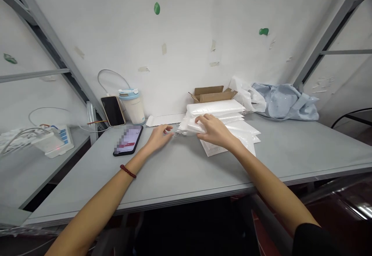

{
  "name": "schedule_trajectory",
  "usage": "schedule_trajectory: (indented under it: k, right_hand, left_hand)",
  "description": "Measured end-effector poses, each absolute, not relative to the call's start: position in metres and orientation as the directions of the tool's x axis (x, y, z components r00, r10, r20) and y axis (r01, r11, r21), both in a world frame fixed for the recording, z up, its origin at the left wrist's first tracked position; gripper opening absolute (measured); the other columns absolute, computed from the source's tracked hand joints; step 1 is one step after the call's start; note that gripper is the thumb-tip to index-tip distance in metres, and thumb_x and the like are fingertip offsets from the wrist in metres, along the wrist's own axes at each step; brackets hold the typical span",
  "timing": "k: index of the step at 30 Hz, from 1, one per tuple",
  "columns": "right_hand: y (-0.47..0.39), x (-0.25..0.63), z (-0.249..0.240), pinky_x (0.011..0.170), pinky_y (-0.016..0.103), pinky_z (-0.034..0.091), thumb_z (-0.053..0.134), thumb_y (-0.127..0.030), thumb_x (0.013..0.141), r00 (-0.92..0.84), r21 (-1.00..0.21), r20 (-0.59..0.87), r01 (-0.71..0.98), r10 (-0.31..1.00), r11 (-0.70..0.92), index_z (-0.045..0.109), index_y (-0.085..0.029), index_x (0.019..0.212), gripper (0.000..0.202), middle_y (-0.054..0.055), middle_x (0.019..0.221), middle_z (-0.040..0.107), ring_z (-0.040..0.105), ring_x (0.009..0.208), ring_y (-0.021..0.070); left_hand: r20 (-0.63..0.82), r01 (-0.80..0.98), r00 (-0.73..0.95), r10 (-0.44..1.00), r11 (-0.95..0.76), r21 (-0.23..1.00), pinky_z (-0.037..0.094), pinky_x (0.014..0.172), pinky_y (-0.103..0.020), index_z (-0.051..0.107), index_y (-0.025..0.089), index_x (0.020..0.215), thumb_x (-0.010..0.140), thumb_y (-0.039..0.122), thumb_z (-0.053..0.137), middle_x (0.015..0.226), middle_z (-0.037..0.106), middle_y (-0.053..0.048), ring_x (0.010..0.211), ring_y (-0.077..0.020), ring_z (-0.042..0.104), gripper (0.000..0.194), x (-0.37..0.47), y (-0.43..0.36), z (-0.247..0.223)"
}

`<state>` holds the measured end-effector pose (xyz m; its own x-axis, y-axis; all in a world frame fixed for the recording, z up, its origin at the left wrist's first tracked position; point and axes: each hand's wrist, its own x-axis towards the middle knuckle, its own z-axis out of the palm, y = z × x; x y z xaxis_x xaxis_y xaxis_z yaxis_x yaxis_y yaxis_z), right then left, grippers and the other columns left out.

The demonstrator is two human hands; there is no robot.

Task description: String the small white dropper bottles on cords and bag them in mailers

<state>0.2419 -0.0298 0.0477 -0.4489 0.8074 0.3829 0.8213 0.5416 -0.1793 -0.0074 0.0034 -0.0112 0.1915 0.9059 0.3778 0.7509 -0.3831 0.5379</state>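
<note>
My right hand (pixel 213 130) is closed around the near end of a white plastic-wrapped packet (pixel 192 125), thumb below and fingers over the top. Beneath and behind it lies a loose stack of white padded mailers (pixel 216 108), with more flat white mailers (pixel 241 132) fanned out to the right under my forearm. My left hand (pixel 161 135) hovers low over the desk, its fingers half curled and apart. Close to its fingertips is a small clear plastic piece (pixel 176 133), too faint to make out. Whether the left fingertips touch it, I cannot tell.
On the grey desk (pixel 180 178), a phone (pixel 128 140) lies left, near a lidded cup (pixel 133 106) and a propped, cabled phone (pixel 112 110). An open cardboard box (pixel 213 94), a white plastic bag (pixel 247 95) and a light blue bag (pixel 286 102) line the wall.
</note>
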Motion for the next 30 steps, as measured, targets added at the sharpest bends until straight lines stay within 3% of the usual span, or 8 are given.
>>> schedule_trajectory:
  k: [3, 8, 12, 18, 23, 26, 30]
  right_hand:
    - [-0.031, 0.238, 0.045, 0.07, 0.03, 0.035, 0.059, -0.025, 0.072, -0.458, -0.159, 0.349, 0.831, 0.818, 0.533, 0.053, -0.021, 0.105, 0.034, 0.008, 0.097, 0.055, 0.05, 0.087, 0.0227]
    - [-0.032, 0.232, 0.042, 0.071, 0.03, 0.035, 0.058, -0.025, 0.071, -0.48, -0.136, 0.329, 0.828, 0.813, 0.543, 0.052, -0.02, 0.106, 0.035, 0.009, 0.099, 0.055, 0.049, 0.092, 0.0245]
    - [-0.031, 0.232, 0.041, 0.073, 0.031, 0.036, 0.058, -0.025, 0.071, -0.479, -0.125, 0.33, 0.832, 0.813, 0.541, 0.052, -0.02, 0.106, 0.036, 0.009, 0.101, 0.055, 0.049, 0.093, 0.025]
    - [-0.03, 0.234, 0.039, 0.077, 0.034, 0.037, 0.058, -0.027, 0.072, -0.47, -0.143, 0.336, 0.831, 0.816, 0.538, 0.05, -0.018, 0.113, 0.043, 0.011, 0.107, 0.055, 0.049, 0.098, 0.0265]
    - [-0.03, 0.234, 0.037, 0.081, 0.036, 0.038, 0.058, -0.026, 0.072, -0.469, -0.157, 0.342, 0.826, 0.815, 0.541, 0.048, -0.018, 0.115, 0.045, 0.011, 0.108, 0.055, 0.049, 0.101, 0.0273]
    - [-0.029, 0.234, 0.037, 0.081, 0.037, 0.039, 0.058, -0.025, 0.071, -0.468, -0.166, 0.341, 0.824, 0.815, 0.542, 0.048, -0.017, 0.115, 0.045, 0.012, 0.108, 0.055, 0.049, 0.101, 0.0277]
    - [-0.029, 0.234, 0.037, 0.081, 0.038, 0.039, 0.058, -0.025, 0.071, -0.49, -0.181, 0.358, 0.799, 0.795, 0.574, 0.047, -0.018, 0.113, 0.044, 0.011, 0.107, 0.055, 0.048, 0.101, 0.0281]
  left_hand:
    - [0.426, 0.778, 0.294, 0.856, -0.473, 0.414, 0.044, 0.086, -0.038, 0.061, 0.018, 0.11, 0.079, 0.031, 0.054, 0.107, 0.064, -0.01, 0.095, -0.0239, 0.057, 0.035, 0.0, 0.006, -0.024]
    - [0.415, 0.762, 0.372, 0.83, -0.528, 0.374, 0.046, 0.078, -0.034, 0.065, 0.016, 0.097, 0.081, 0.023, 0.049, 0.091, 0.066, -0.009, 0.086, -0.0222, 0.059, 0.024, 0.004, 0.009, -0.031]
    - [0.361, 0.729, 0.286, 0.888, -0.446, 0.519, 0.045, 0.069, -0.032, 0.066, 0.016, 0.085, 0.076, 0.025, 0.053, 0.079, 0.066, -0.006, 0.071, -0.0187, 0.058, 0.017, 0.005, 0.008, -0.024]
    - [0.213, 0.513, 0.108, 0.971, -0.238, 0.825, 0.045, 0.063, -0.029, 0.065, 0.016, 0.074, 0.063, 0.034, 0.067, 0.069, 0.065, -0.003, 0.062, -0.0155, 0.056, 0.021, -0.013, 0.004, 0.006]
    - [0.193, 0.34, -0.048, 0.98, -0.165, 0.926, 0.047, 0.068, -0.029, 0.068, 0.018, 0.072, 0.058, 0.034, 0.073, 0.071, 0.065, -0.003, 0.064, -0.014, 0.055, 0.022, -0.037, -0.004, 0.036]
    - [0.177, 0.241, -0.046, 0.983, -0.161, 0.957, 0.048, 0.069, -0.029, 0.069, 0.019, 0.07, 0.056, 0.032, 0.075, 0.072, 0.066, -0.003, 0.064, -0.0135, 0.055, 0.02, -0.039, -0.007, 0.041]
    - [0.153, 0.244, -0.005, 0.988, -0.147, 0.958, 0.048, 0.068, -0.03, 0.07, 0.016, 0.07, 0.053, 0.032, 0.078, 0.068, 0.066, -0.003, 0.063, -0.0137, 0.055, 0.025, -0.021, -0.01, 0.035]
